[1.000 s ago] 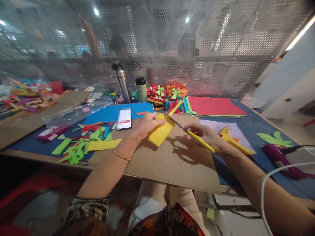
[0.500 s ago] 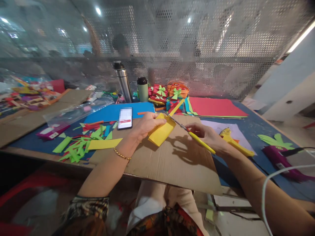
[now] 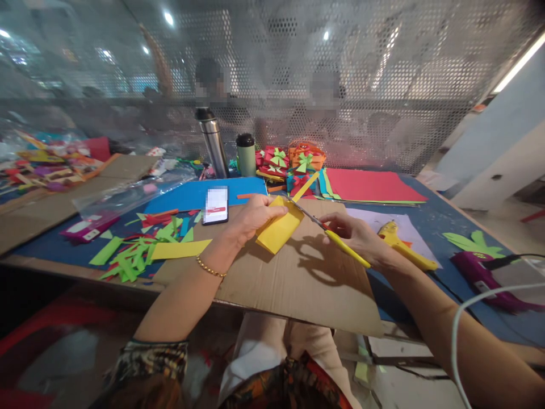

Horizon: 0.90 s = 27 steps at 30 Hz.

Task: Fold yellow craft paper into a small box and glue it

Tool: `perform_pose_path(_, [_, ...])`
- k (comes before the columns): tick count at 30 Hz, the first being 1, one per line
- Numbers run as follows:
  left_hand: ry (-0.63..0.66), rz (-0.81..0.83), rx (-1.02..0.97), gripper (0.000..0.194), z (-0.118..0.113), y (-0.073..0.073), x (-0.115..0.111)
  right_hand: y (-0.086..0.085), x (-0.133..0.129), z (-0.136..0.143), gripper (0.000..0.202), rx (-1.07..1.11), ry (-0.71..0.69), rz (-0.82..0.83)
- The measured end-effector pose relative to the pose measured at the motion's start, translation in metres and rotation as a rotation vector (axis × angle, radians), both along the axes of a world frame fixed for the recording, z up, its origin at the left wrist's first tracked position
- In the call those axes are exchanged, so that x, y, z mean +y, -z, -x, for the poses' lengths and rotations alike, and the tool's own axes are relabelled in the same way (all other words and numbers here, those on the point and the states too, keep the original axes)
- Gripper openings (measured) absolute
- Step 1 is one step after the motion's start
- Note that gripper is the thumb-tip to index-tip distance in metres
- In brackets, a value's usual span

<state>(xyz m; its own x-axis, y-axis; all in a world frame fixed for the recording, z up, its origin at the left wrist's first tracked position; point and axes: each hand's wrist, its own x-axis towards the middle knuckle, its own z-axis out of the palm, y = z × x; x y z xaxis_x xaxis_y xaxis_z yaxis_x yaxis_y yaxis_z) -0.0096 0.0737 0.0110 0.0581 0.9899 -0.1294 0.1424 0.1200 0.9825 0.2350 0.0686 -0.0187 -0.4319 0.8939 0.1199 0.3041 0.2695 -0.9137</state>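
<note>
My left hand pinches a folded piece of yellow paper over a cardboard sheet. In my right hand is a pair of scissors with yellow handles. Its blades reach the paper's upper edge, where a narrow yellow strip sticks up past the tips. Whether the blades are apart or together is hard to make out. Left of my left hand lies a flat yellow paper strip.
Green and red paper scraps lie left of the cardboard, near a phone. A steel flask and a green cup stand behind. Decorated paper boxes and red sheets sit farther back. To the right is a yellow glue gun.
Almost nothing differs. Both hands, the yellow paper and the scissors keep their places; the view has shifted very slightly.
</note>
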Motion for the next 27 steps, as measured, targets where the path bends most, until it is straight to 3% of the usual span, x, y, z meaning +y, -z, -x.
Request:
perform_pose_path(7, [0.007,0.008,-0.008,0.013,0.0,-0.002,0.0,-0.006,-0.003,0.002,0.057,-0.001,0.011,0.119])
perform_pose_path(19, [0.016,0.02,-0.008,0.009,0.0,-0.001,-0.002,-0.006,-0.005,0.0,0.056,0.018,-0.01,0.112])
perform_pose_path(23, [0.016,0.013,-0.002,0.01,0.0,-0.001,-0.002,0.002,-0.002,-0.002,0.056,-0.025,-0.001,0.056])
perform_pose_path(27, [0.016,-0.014,0.011,0.011,0.0,-0.002,-0.002,0.012,0.007,-0.003,0.054,-0.093,0.112,-0.083])
